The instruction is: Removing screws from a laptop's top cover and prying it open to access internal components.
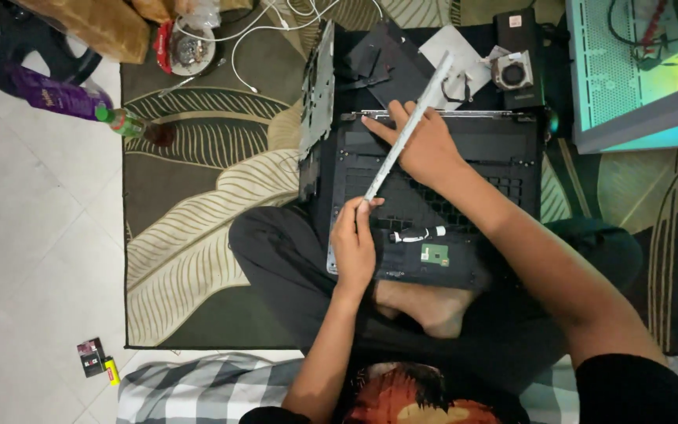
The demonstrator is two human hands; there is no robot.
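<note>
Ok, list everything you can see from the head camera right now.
Opened laptop base: one, black, on the person's lap.
Long strip: one, pale grey, held over the laptop.
Small circuit board: one, green, near the laptop's front edge.
Detached panel: one, grey, upright at the laptop's left.
Cooling fan: one, grey, behind the laptop.
Cables: white, on the rug.
Bottle: one, green cap, rug edge.
Rug: one, dark with a leaf pattern.
Computer case: one, lit, top right.
Left hand: holds the strip's near end.
Right hand: holds the strip midway.
</note>
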